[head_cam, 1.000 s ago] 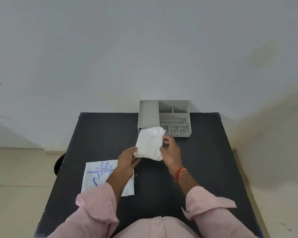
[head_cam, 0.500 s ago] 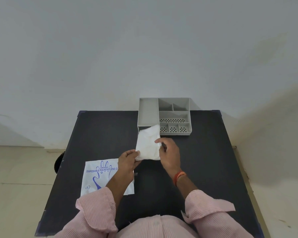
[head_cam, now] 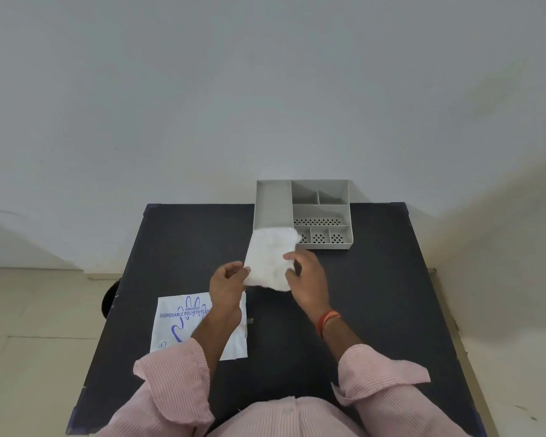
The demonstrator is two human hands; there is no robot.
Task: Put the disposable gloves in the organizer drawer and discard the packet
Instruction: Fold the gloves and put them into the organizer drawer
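While both hands grip it from opposite sides, the stack of disposable gloves [head_cam: 270, 258], a crumpled translucent white wad, hangs above the black table [head_cam: 375, 294], its far end overlapping the near left corner of the grey organizer drawer [head_cam: 320, 212]. The left hand [head_cam: 227, 283] pinches the wad's near left edge between thumb and curled fingers. The right hand [head_cam: 306, 279] clasps the right edge, thumb laid over the top of the stack and fingers tucked beneath it. An orange thread bracelet [head_cam: 328, 321] circles the right wrist, and both forearms come out of pink striped sleeves [head_cam: 382, 376] with the cuffs turned back.

The organizer drawer stands at the table's far edge, against the pale wall [head_cam: 265, 89]. It has a long compartment down its left side, two small compartments at the far right, a wide one with a perforated floor in the middle right, and a row of small perforated cells along the near right. All the compartments that show hold nothing.

The packet [head_cam: 174, 323], flat and white with a blue hand outline and the words "DISPOSABLE POLYETHYLEN" readable, lies on the table's near left part, partly hidden under the left forearm. Tiled floor [head_cam: 38, 310] shows to the left of the table.
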